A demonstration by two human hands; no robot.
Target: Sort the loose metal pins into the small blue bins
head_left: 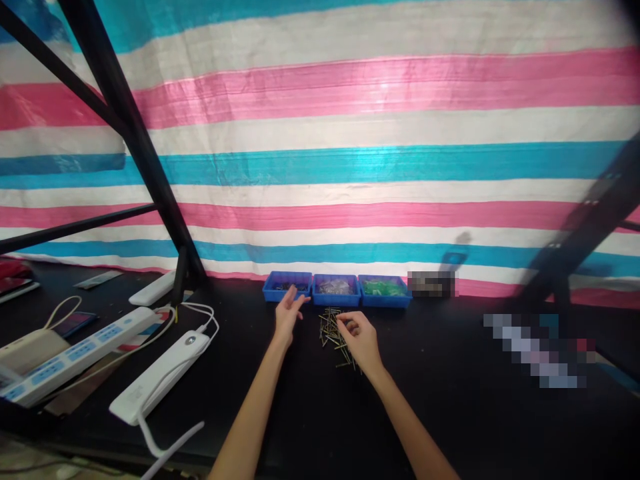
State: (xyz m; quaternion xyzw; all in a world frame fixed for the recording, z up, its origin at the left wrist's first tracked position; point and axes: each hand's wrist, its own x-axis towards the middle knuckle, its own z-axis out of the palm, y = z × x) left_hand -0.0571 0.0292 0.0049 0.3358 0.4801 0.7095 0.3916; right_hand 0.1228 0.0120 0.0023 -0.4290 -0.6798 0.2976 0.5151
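Three blue trays stand side by side at the back of the black table. Dark small parts lie in the left tray (269,293), clear or whitish pieces in the middle tray (335,301), and green pieces in the right tray (385,301). My left hand (289,315) is at the front edge of the left tray, its fingers apart and nothing visible in them. In front of the middle tray lies a loose pile of thin brass-coloured screws (329,328). My right hand (359,337) is at the pile's right side, thumb and fingertips pinched together; what they hold, if anything, is too small to make out.
On the left of the table (310,413) lie a white power strip (83,353), a white device (160,377) with cables, and another white device (153,288). A black frame post (135,143) rises there. Blurred items sit at the right, before a striped sheet (360,160).
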